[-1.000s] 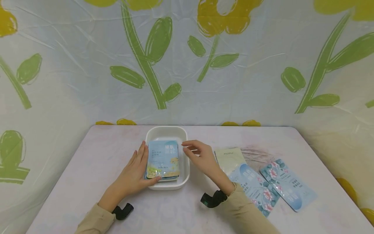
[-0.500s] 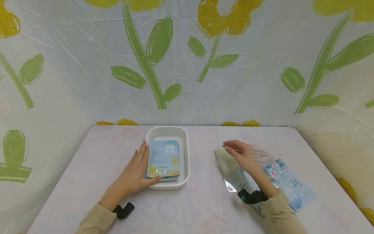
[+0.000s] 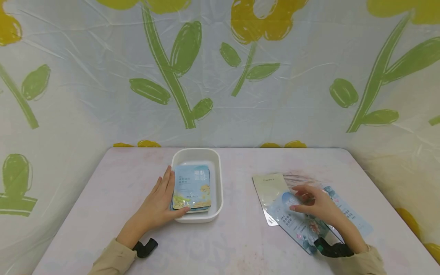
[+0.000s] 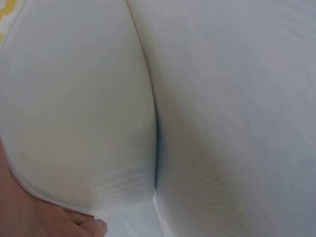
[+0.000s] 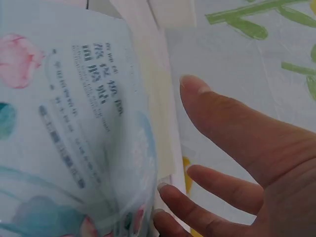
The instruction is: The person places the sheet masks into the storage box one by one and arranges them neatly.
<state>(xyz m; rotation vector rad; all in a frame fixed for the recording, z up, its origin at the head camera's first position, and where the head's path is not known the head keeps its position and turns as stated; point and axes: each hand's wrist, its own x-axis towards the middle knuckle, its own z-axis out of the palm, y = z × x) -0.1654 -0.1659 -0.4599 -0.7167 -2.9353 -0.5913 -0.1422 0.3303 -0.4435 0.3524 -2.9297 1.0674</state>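
My left hand [image 3: 156,204] rests along the left side of a white tray [image 3: 220,187], fingers straight, thumb across the near rim. Inside the tray lies a stack of sheet mask packets [image 3: 190,187], a light blue one on top. Over to the right, my right hand [image 3: 319,206] is above a blue floral sheet mask packet [image 3: 290,219], thumb and fingers apart. The right wrist view shows that packet [image 5: 89,133] beside the spread fingers, with nothing between them. In the left wrist view, a pale surface fills most of the picture, with part of my left hand [image 4: 54,222] at lower left.
A cream packet [image 3: 268,189] lies partly under the blue floral one. Another blue floral packet [image 3: 357,223] lies farther right, partly behind my right arm. The table [image 3: 206,248] ends at a flower-printed sheet [image 3: 275,114] at the back.
My right hand has moved right from beside the tray, across the cream packet, to above the blue floral packet. The left hand and the tray have stayed in place.
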